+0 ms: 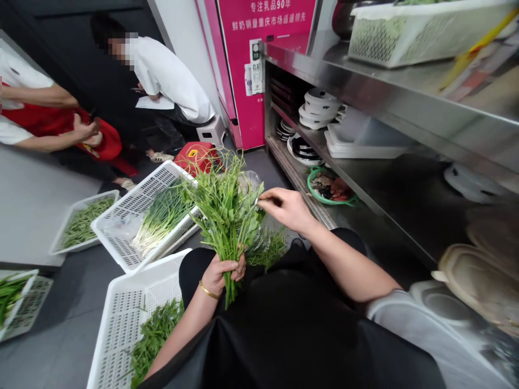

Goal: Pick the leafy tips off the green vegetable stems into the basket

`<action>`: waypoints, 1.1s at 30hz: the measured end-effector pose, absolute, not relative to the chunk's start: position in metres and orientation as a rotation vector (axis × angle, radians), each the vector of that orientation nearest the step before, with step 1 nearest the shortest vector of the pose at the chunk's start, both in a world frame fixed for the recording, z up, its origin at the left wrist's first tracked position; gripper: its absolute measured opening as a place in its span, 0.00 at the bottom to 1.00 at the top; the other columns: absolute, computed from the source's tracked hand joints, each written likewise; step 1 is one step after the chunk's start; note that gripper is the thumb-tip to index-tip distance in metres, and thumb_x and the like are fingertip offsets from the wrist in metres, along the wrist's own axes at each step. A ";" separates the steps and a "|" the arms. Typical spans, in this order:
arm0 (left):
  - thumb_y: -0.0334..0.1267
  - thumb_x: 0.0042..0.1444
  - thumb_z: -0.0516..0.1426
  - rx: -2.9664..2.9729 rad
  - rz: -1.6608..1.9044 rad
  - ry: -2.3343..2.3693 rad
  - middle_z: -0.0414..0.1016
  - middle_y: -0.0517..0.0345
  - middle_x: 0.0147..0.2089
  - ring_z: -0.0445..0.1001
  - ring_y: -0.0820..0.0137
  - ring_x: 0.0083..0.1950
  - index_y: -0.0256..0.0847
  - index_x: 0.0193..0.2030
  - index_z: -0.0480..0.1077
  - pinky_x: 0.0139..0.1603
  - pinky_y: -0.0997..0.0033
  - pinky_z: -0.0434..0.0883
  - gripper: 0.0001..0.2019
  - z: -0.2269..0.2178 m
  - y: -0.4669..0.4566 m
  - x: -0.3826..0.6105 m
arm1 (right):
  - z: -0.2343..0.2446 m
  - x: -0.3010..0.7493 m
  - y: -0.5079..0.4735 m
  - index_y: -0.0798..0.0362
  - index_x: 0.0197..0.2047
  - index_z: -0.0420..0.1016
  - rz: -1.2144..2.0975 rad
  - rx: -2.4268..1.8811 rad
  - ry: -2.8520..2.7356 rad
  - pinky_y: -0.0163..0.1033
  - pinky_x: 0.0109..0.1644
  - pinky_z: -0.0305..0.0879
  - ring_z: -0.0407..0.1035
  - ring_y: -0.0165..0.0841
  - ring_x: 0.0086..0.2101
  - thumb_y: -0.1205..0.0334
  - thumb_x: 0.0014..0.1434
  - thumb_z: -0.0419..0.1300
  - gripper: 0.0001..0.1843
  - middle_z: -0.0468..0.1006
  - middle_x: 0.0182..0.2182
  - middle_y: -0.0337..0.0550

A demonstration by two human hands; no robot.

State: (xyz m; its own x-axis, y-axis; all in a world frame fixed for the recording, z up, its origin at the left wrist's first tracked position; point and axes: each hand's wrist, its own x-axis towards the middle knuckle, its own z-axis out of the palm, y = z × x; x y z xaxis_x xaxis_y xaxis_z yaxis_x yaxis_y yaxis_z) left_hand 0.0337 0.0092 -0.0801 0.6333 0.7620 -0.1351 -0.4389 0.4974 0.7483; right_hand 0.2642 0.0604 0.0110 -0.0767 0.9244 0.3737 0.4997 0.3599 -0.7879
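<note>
My left hand is wrapped around the stems of a bunch of pea shoots, held upright above my lap with leaves and thin curly tendrils at the top. A gold bracelet circles that wrist. At the bunch's right edge, the thumb and forefinger of my right hand are pinched together; what lies between them is too small to make out. Behind the bunch, more loose greens lie in a clear plastic bag. A white basket at my left holds picked leafy greens.
Farther left stand a basket of scallions and one of green beans. Steel shelving with dishes runs along my right, above a green basket. Two people are beyond, one seated on a stool.
</note>
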 end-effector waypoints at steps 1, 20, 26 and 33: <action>0.32 0.43 0.60 0.752 0.752 0.513 0.65 0.62 0.19 0.58 0.79 0.15 0.33 0.41 0.68 0.17 0.77 0.55 0.16 -0.079 0.009 0.033 | 0.015 0.259 0.066 0.56 0.32 0.77 0.631 -1.315 -1.811 0.34 0.35 0.59 0.66 0.28 0.28 0.53 0.51 0.61 0.14 0.76 0.27 0.41; 0.33 0.44 0.61 0.767 0.811 0.662 0.63 0.63 0.19 0.58 0.78 0.16 0.33 0.38 0.67 0.17 0.76 0.55 0.14 -0.087 0.009 0.020 | -0.006 0.291 0.083 0.54 0.28 0.67 0.696 -1.267 -1.565 0.32 0.26 0.57 0.62 0.26 0.21 0.58 0.51 0.56 0.08 0.68 0.21 0.36; 0.32 0.43 0.61 0.773 0.831 0.700 0.65 0.62 0.20 0.59 0.78 0.16 0.32 0.39 0.67 0.17 0.76 0.55 0.15 -0.087 0.011 0.016 | -0.003 0.339 0.075 0.53 0.27 0.68 0.995 -1.133 -1.174 0.30 0.21 0.50 0.55 0.22 0.16 0.47 0.47 0.60 0.16 0.63 0.15 0.31; 0.32 0.43 0.61 0.801 0.777 0.708 0.64 0.62 0.19 0.60 0.77 0.16 0.33 0.38 0.68 0.17 0.76 0.57 0.14 -0.084 0.010 0.025 | 0.001 0.278 0.088 0.57 0.43 0.75 0.661 -1.342 -1.733 0.33 0.34 0.58 0.66 0.28 0.30 0.47 0.46 0.64 0.26 0.75 0.31 0.41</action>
